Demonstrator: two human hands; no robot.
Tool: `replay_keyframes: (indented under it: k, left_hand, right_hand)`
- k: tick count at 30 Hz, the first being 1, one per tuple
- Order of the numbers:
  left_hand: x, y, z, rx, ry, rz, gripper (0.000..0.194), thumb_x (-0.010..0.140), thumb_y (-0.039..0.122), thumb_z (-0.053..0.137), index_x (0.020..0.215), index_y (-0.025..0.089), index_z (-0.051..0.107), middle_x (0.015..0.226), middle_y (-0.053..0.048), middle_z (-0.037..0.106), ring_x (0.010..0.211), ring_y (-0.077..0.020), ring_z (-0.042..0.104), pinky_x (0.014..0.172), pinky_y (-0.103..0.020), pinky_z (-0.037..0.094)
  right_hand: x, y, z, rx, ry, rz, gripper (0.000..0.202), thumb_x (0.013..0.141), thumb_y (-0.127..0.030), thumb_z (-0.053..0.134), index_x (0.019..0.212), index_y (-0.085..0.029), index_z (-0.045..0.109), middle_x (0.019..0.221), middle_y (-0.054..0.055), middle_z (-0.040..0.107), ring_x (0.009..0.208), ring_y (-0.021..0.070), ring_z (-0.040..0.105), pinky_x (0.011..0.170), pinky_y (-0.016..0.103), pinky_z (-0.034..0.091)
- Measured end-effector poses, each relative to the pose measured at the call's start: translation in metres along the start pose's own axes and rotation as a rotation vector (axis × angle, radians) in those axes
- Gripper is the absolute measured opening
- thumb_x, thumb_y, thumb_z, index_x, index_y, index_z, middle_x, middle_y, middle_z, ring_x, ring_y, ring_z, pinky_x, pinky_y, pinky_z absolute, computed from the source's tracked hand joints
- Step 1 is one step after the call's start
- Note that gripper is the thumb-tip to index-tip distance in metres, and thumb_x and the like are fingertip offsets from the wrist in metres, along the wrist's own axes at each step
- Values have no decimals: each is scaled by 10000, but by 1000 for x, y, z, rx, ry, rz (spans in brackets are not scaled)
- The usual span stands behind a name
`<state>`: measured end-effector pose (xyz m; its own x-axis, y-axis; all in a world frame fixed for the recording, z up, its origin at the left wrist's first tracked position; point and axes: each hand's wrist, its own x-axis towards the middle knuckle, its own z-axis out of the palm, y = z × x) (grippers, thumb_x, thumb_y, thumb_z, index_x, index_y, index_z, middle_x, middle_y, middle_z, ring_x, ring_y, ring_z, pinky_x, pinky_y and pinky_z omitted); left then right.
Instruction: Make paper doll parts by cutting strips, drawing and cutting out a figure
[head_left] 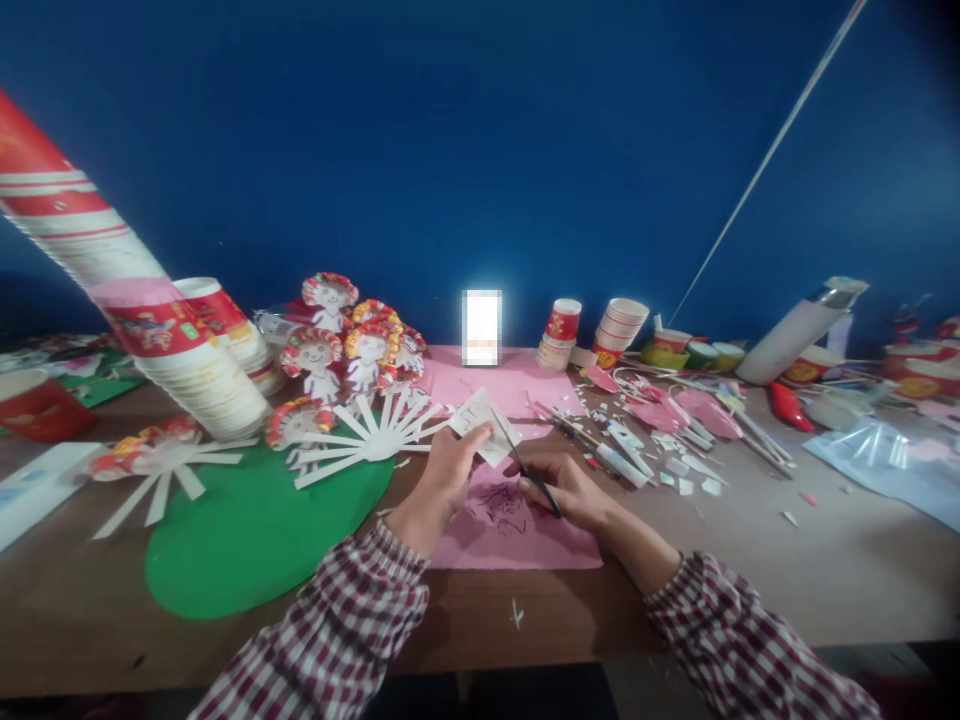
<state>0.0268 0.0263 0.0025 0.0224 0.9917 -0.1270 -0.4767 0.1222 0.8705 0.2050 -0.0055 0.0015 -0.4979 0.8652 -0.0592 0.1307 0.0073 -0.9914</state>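
Observation:
My left hand point(454, 465) pinches a small piece of white paper point(480, 420) that carries drawn dark lines. In my right hand point(566, 490) is a pair of scissors point(544, 487) with dark handles, its blades pointing up and left against the paper's right edge. Both hands are above a pink sheet point(517, 545) with dark scribbles on it. Left of my left hand, a fan of white paper strips point(375, 435) lies partly over a green oval sheet point(262, 540).
Tall stacked paper cups point(180, 350) lean at the left. Several paper dolls point(367, 355) stand behind the fan. A bright screen point(481, 328) glows at the back. Paper scraps point(686, 475), pens point(600, 450) and a white bottle point(795, 330) lie at the right.

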Motion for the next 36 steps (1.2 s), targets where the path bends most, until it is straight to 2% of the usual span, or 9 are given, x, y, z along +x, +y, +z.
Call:
replay_keyframes:
  k: [12,17,25,30,36]
  left_hand:
    - [-2,2,-1,26,-37,-15,233,646,299,782,780,128,697,739,-50,702,663,-165,636,639,-276,491]
    - [-5,4,0,99,17,-59,271,642,351,786,729,118,677,696,-68,682,625,-177,616,605,-296,481]
    - [-10,8,10,-4,19,-56,240,600,286,793,692,117,651,676,-49,654,615,-163,587,613,-300,476]
    - [-11,9,9,26,27,-36,210,604,267,780,624,134,619,663,-42,642,609,-141,561,595,-268,451]
    - [-12,10,10,36,43,-52,240,606,292,785,665,121,626,691,-60,654,628,-162,583,608,-294,462]
  right_hand:
    - [0,-1,1,50,-4,4,493,768,-544,699,997,-113,632,624,-27,518,508,83,477,480,202,384]
    - [0,1,0,95,-18,-2,463,803,-571,649,941,-130,613,651,-11,550,513,92,516,454,189,378]
    - [0,0,0,101,-6,17,484,785,-586,660,956,-135,614,654,-15,543,509,95,522,452,193,399]
    - [0,-1,1,77,-3,10,485,793,-588,650,958,-133,618,650,-13,540,516,94,513,452,189,382]
    - [1,2,1,76,0,6,500,800,-574,652,1013,-123,626,611,-28,518,485,86,486,443,191,361]
